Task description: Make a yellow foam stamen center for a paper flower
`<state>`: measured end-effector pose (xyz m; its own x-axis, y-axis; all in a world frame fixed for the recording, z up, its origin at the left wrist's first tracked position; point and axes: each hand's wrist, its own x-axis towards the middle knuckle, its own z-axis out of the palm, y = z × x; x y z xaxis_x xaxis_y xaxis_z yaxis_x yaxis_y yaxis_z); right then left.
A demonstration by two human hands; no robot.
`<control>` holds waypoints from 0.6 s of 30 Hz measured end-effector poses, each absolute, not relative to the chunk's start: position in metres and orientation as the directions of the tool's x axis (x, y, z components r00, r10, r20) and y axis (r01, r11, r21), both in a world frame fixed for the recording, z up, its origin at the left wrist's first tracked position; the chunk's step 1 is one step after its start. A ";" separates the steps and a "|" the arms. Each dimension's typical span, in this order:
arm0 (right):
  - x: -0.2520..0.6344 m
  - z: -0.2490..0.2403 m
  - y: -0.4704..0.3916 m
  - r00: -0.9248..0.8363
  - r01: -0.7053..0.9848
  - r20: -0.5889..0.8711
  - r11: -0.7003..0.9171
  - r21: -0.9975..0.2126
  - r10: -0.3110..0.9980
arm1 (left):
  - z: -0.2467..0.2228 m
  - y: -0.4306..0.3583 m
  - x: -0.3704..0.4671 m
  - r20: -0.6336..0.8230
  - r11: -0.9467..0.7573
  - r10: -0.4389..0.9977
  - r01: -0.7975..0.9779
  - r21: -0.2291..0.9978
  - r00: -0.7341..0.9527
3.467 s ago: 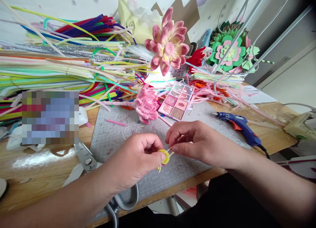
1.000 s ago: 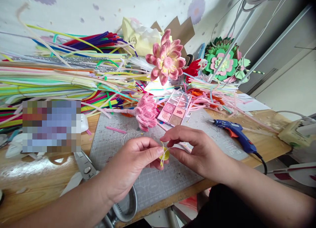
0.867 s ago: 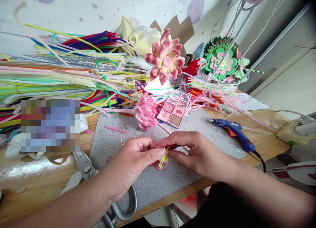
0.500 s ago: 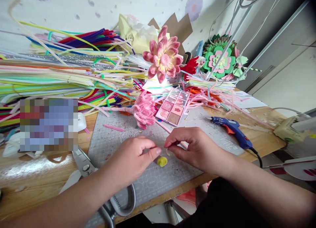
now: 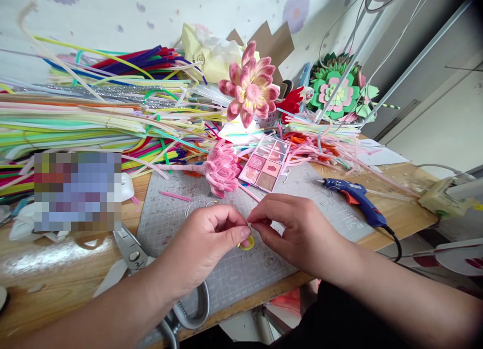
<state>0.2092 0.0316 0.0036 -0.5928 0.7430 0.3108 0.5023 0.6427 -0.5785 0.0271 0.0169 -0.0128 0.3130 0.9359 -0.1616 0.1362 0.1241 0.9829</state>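
Observation:
My left hand (image 5: 217, 240) is closed in a pinch, with a small yellow pipe-cleaner coil (image 5: 247, 243) at its fingertips, just below the thumb. My right hand (image 5: 292, 225) pinches thumb and forefinger right against the left fingertips. Whatever thin piece lies between those right fingers is too small to make out. Both hands are over a grey cutting mat (image 5: 230, 288). Beyond them lies a pink pipe-cleaner flower (image 5: 222, 168) with its stem to the left. Large scissors (image 5: 132, 251) lie partly under my left forearm.
A makeup palette (image 5: 265, 163) lies past my hands. To the right rests a blue glue gun (image 5: 352, 195) with its cord. Pipe-cleaner bundles (image 5: 75, 117) fill the back left. A pink-and-yellow flower (image 5: 252, 91) stands behind, near a green paper succulent (image 5: 335, 94).
My hands have come together, the right fingertips now meeting the left. The yellow coil has tilted and sits closer under the left thumb. A thin pale strand under the right fingers no longer shows.

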 end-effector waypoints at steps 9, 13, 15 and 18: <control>0.241 0.007 0.059 -0.524 0.541 0.266 0.558 -0.629 0.809 | -0.011 0.018 0.026 -0.165 0.163 0.939 0.034 0.986 0.301; 0.285 -0.003 0.091 -0.408 0.779 0.165 0.436 -0.451 0.898 | -0.011 0.018 0.025 -0.171 0.181 0.943 -0.006 0.984 0.285; 0.294 -0.009 0.095 -0.460 0.791 0.098 0.458 -0.406 0.882 | -0.011 0.018 0.025 -0.183 0.196 0.941 -0.020 0.980 0.284; 0.288 -0.017 0.089 -0.549 0.750 0.064 0.525 -0.403 0.833 | -0.011 0.019 0.025 -0.203 0.223 0.940 -0.042 0.974 0.274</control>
